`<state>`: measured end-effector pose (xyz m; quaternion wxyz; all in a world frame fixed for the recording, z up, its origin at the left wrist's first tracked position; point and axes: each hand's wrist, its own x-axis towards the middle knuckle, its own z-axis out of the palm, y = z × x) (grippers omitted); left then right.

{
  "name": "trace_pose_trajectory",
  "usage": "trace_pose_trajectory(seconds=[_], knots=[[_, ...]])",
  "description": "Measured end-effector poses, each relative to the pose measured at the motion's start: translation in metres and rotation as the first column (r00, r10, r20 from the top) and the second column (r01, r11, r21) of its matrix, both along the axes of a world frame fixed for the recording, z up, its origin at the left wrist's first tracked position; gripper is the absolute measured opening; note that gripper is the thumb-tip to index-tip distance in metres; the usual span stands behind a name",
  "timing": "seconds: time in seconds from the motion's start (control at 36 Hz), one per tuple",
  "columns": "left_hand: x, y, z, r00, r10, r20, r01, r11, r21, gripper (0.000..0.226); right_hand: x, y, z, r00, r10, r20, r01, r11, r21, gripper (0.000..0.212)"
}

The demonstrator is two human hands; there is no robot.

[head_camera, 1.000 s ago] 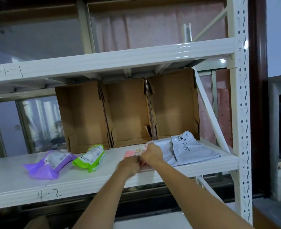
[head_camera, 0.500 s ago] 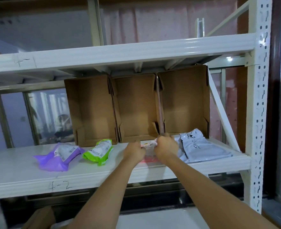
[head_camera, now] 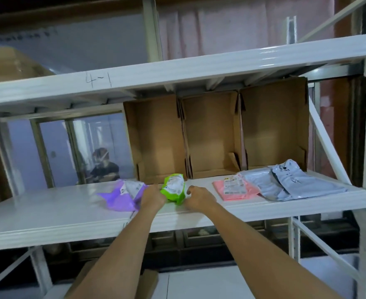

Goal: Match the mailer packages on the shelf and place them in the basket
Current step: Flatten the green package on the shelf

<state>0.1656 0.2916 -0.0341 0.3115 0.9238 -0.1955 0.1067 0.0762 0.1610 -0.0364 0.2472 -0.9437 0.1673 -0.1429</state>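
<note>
- Purple mailer (head_camera: 121,196) lies on the white shelf (head_camera: 48,212), touching the left hand.
- Left hand (head_camera: 153,197) has its fingers closed on the green mailer's left edge.
- Green mailer (head_camera: 173,189) sits between both hands.
- Right hand (head_camera: 198,198) pinches its right edge.
- Pink mailer (head_camera: 234,189) lies flat, beside the grey mailers (head_camera: 289,183).

Hands (head_camera: 173,198) hide the green mailer's (head_camera: 173,188) lower edge.
</note>
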Motion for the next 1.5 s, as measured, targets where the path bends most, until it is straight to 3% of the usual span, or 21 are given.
trace_pose_trajectory(seconds=[0.11, 0.19, 0.28, 0.42, 0.61, 0.72, 0.78, 0.86, 0.92, 1.03, 1.08, 1.19, 1.28, 1.36, 1.5], knots=[[0.005, 0.007, -0.007, 0.999, -0.043, -0.012, 0.041, 0.992, -0.116, 0.031, 0.004, 0.006, -0.004, 0.996, -0.084, 0.026, 0.083, 0.996, 0.045, 0.039], [0.011, 0.005, -0.012, 0.999, -0.039, -0.011, 0.036, 0.984, -0.175, 0.008, 0.002, 0.006, -0.005, 0.995, -0.091, 0.042, 0.088, 0.994, 0.069, 0.035], [0.013, -0.006, -0.017, 0.995, -0.069, -0.067, 0.05, 0.966, -0.253, 0.018, 0.0, 0.003, -0.008, 0.994, -0.09, 0.055, 0.088, 0.995, 0.044, 0.032], [0.009, -0.025, -0.023, 0.968, -0.194, -0.16, 0.09, 0.862, -0.498, 0.034, -0.006, -0.011, -0.012, 0.988, -0.135, 0.071, 0.139, 0.989, -0.053, 0.032], [-0.006, -0.028, -0.015, 0.931, -0.316, -0.184, 0.126, 0.75, -0.649, 0.015, -0.012, -0.03, -0.011, 0.979, -0.139, 0.151, 0.179, 0.937, -0.299, 0.016], [-0.014, -0.034, -0.011, 0.929, -0.333, -0.16, 0.184, 0.794, -0.579, 0.022, -0.018, -0.042, -0.011, 0.976, -0.075, 0.203, 0.168, 0.851, -0.497, 0.017], [-0.014, -0.037, -0.014, 0.957, -0.263, -0.122, 0.172, 0.853, -0.493, 0.017, -0.023, -0.05, -0.013, 0.979, -0.044, 0.198, 0.155, 0.792, -0.591, 0.022], [-0.015, -0.033, -0.014, 0.99, -0.019, 0.141, 0.042, 0.985, -0.164, 0.017, -0.025, -0.059, -0.014, 0.984, 0.011, 0.18, 0.114, 0.737, -0.666, 0.027], [-0.026, -0.031, -0.011, 0.952, 0.085, 0.293, -0.104, 0.993, 0.049, 0.021, -0.026, -0.056, -0.012, 0.98, 0.023, 0.2, 0.12, 0.728, -0.674, 0.024], [-0.039, -0.037, -0.008, 0.948, 0.178, 0.262, -0.226, 0.96, 0.166, 0.025, -0.024, -0.056, -0.01, 0.987, 0.096, 0.132, -0.006, 0.826, -0.563, 0.004], [-0.032, -0.032, -0.01, 0.956, 0.208, 0.207, -0.235, 0.965, 0.114, 0.027, -0.022, -0.059, -0.01, 0.981, 0.174, 0.088, -0.12, 0.894, -0.432, 0.015], [-0.021, -0.018, -0.018, 0.964, 0.201, 0.173, -0.201, 0.979, -0.019, 0.021, -0.021, -0.063, -0.014, 0.964, 0.238, 0.122, -0.21, 0.956, -0.206, 0.013], [-0.017, -0.013, -0.018, 0.976, 0.19, 0.106, -0.177, 0.976, -0.125, 0.021, -0.022, -0.069, -0.009, 0.968, 0.167, 0.189, -0.155, 0.985, -0.078, 0.017], [-0.004, -0.01, -0.018, 0.981, 0.16, 0.105, -0.135, 0.967, -0.214, 0.039, -0.017, -0.078, 0.0, 0.973, 0.095, 0.209, -0.089, 0.995, -0.037, 0.012], [0.009, -0.005, -0.014, 0.984, 0.14, 0.107, -0.114, 0.968, -0.224, 0.039, 0.003, -0.085, 0.005, 0.98, -0.051, 0.192, 0.047, 0.999, 0.025, 0.029]])
